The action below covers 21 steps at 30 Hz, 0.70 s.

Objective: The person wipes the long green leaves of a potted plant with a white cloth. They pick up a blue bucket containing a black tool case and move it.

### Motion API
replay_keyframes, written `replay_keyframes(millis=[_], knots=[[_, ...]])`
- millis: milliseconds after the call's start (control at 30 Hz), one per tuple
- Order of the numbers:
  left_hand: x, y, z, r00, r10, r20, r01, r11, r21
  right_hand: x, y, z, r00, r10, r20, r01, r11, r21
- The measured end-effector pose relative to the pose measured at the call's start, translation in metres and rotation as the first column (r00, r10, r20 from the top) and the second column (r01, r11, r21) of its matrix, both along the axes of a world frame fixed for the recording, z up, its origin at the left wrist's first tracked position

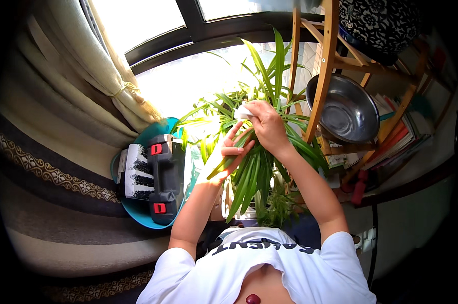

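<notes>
A potted plant with long, strap-like green leaves (259, 177) stands in front of me by the bright window. My left hand (228, 157) supports one long leaf (222, 167), which lies across its palm with the fingers bent around it. Just above and to the right, my right hand (269, 126) pinches a small white wad (243, 111), which looks like tissue or cloth. The wad is among the leaves, close to the left fingertips. Whether it touches a leaf cannot be made out in the glare.
At left, a teal tub (142, 220) holds a black case with red latches (168, 182). A striped curtain (51, 126) hangs beside it. On the right, a wooden rack (324, 71) carries a steel basin (344, 109), a dark patterned pot (381, 25) and books (396, 144).
</notes>
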State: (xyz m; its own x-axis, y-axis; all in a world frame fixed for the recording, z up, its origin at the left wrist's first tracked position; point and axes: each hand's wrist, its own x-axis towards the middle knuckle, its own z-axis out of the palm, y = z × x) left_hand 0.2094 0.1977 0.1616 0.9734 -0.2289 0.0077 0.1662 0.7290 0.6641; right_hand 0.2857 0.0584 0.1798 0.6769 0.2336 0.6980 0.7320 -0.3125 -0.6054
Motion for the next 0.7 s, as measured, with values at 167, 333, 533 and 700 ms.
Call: replay_keyframes(millis=[167,333,533,700], knots=[[0.003,0.01,-0.014,0.994,-0.091,0.066,0.104,0.964,-0.243,-0.026,-0.007,-0.014,0.988,-0.114,-0.103,0.079,0.952,-0.294],[-0.003,0.008,-0.007,0.99,-0.133,-0.047,0.1,0.894,-0.437,-0.045,-0.005,-0.023,0.996,-0.085,0.002,0.08,0.935,-0.345],[0.009,0.016,-0.022,0.986,-0.098,-0.135,0.003,0.82,-0.572,-0.071,0.006,-0.018,0.999,-0.024,0.035,0.034,0.949,-0.313],[-0.003,0.005,-0.011,0.994,-0.041,-0.106,0.005,0.947,-0.32,-0.059,-0.001,-0.012,0.996,-0.085,0.021,0.087,0.937,-0.339]])
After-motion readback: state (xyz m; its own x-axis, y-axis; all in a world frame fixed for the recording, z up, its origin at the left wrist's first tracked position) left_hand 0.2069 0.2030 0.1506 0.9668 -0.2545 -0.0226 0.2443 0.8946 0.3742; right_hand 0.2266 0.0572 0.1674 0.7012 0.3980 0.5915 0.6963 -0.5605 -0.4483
